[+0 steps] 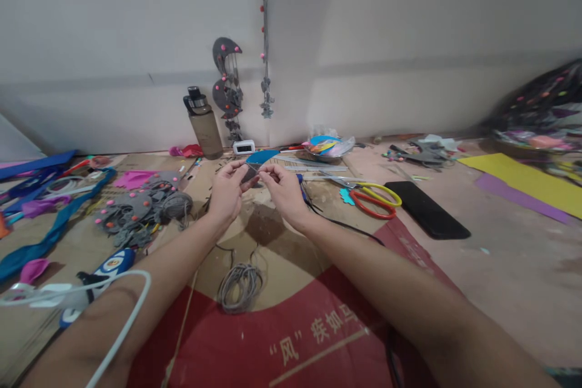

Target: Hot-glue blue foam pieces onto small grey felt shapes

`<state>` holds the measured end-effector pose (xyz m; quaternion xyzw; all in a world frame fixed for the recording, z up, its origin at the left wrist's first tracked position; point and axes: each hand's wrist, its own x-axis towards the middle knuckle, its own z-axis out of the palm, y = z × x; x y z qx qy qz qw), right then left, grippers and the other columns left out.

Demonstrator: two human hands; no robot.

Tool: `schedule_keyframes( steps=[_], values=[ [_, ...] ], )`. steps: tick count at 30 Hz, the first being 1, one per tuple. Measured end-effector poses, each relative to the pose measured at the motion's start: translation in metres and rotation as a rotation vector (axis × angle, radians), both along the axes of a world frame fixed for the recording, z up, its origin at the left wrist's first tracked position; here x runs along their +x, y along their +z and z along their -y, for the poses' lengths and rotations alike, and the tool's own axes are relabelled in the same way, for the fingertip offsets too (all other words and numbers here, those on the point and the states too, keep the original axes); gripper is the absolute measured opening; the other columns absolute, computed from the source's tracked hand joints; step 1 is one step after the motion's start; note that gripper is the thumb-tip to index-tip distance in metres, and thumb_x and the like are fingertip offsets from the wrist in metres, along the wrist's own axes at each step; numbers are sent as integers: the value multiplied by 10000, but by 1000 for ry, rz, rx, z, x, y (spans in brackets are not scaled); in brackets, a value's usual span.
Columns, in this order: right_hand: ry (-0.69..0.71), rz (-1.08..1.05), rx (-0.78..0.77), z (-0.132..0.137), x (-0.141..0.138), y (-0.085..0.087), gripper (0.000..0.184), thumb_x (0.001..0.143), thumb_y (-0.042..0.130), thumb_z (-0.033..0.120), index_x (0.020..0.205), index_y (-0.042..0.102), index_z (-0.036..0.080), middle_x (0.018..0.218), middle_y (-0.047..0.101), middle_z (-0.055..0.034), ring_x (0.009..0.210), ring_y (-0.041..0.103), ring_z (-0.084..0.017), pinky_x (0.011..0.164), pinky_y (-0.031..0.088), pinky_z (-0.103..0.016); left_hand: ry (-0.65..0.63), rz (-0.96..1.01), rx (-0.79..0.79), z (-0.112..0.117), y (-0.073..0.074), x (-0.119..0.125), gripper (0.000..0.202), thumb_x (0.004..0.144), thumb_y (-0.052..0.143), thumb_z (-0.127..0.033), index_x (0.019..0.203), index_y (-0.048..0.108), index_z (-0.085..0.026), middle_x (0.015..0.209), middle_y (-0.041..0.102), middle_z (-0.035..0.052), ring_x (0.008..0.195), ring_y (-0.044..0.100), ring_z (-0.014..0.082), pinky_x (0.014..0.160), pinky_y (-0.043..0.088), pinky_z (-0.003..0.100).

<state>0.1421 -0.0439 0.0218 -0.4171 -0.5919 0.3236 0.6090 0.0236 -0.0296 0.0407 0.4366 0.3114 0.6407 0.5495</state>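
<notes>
Left hand [228,191]: thumb and fingers clamped on small dark grey piece [253,174], which sat between both hands' fingertips. Right hand [286,193]: thumb and forefinger pinched together at piece's right edge; exact grip too small to tell. Blue piece [264,156] lay just beyond fingers. Cord coil [240,288] lay below fingers, nearer camera. Scissors [356,185] lay right of fingers, phone [427,209] farther right.

Single head-worn view, facing forward and down, worktable [509,291] close below, pale wall [386,36] farther off
</notes>
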Motion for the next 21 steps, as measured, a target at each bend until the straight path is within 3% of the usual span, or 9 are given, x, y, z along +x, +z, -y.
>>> schedule_keyframes(
  steps=[11, 21],
  values=[
    [-51, -37, -44, -8, 2, -8, 214, 743, 544, 390, 749, 606, 185, 725, 608, 4, 662, 511, -124, 671, 405, -263, -29, -31, -29, 3, -1, 4, 185, 665, 687, -240, 808, 608, -152, 831, 644, 36, 779, 632, 141, 764, 529, 341],
    [-112, -17, -33, -5, 4, -5, 232, 765, 527, 400, 788, 605, 183, 691, 565, 11, 624, 456, -112, 615, 369, -249, 9, 30, -48, 1, -1, 2, 147, 659, 681, -203, 757, 582, -158, 732, 641, 0, 724, 644, 139, 749, 542, 363]
  ],
)
